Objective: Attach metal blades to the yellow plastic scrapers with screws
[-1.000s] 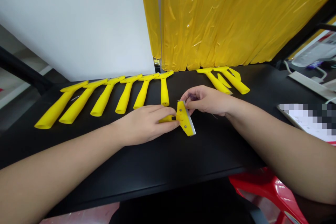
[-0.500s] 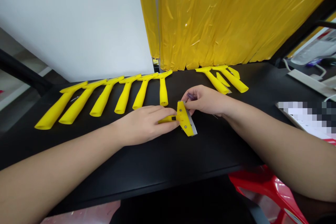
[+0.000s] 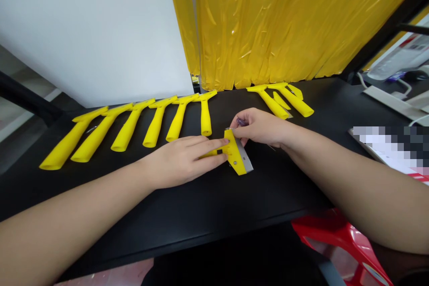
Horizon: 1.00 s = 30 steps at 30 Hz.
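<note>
A yellow scraper (image 3: 234,154) with a bare metal blade (image 3: 246,161) lies near the middle of the black table. My left hand (image 3: 181,161) is closed on its handle, two fingers stretched over the head. One screw shows on the head; a fingertip is by its upper part. My right hand (image 3: 256,127) is at the upper end of the head, thumb and fingers pinched at the blade. Tucked in that hand is what looks like a slim screwdriver with a dark purple handle (image 3: 241,122), mostly hidden; a thin shaft shows under the wrist.
Several yellow scraper handles (image 3: 154,125) lie in a row at the back left. More scraper parts (image 3: 278,98) lie at the back right. Yellow plastic sheeting (image 3: 261,27) and a white panel (image 3: 94,31) stand behind the table (image 3: 201,214). A red stool (image 3: 338,237) is below, right.
The blade shows further out from the scraper's head. My left fingertip has shifted onto the upper screw, which was visible before. The whole view has moved slightly.
</note>
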Each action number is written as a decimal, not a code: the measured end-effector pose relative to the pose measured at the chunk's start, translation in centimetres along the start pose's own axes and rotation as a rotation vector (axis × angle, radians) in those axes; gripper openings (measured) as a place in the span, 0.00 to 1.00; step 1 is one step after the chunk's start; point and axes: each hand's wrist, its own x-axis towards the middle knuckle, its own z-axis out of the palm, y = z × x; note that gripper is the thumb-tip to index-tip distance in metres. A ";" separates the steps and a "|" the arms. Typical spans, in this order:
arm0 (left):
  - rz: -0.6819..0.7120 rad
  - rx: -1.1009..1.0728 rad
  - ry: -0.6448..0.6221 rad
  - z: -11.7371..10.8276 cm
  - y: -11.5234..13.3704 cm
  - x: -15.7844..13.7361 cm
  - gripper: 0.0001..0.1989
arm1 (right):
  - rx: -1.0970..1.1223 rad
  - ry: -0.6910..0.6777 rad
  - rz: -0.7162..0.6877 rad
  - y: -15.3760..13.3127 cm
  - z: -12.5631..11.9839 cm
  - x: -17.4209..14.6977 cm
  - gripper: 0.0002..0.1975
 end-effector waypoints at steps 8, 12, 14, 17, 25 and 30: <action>0.030 -0.023 -0.015 -0.5 -0.1 0.5 0.14 | -0.070 0.050 0.005 0.6 -1.8 0.7 0.07; 0.029 -0.013 -0.021 -0.5 -0.1 0.3 0.14 | -0.405 0.157 -0.029 0.6 -2.4 0.9 0.07; 0.025 -0.009 -0.015 -0.4 -0.1 0.3 0.14 | -0.577 0.198 -0.069 0.8 -2.6 0.9 0.07; 0.017 -0.016 0.012 -0.4 -0.1 0.4 0.14 | -0.675 0.260 -0.172 1.0 -2.6 0.8 0.06; -0.028 -0.057 0.118 -0.5 -0.1 0.1 0.16 | 0.235 -0.290 -0.162 -0.6 -2.1 -0.9 0.10; -0.034 -0.064 0.126 -0.5 -0.1 -0.1 0.18 | 0.471 -0.387 -0.093 -0.8 -1.7 -1.0 0.14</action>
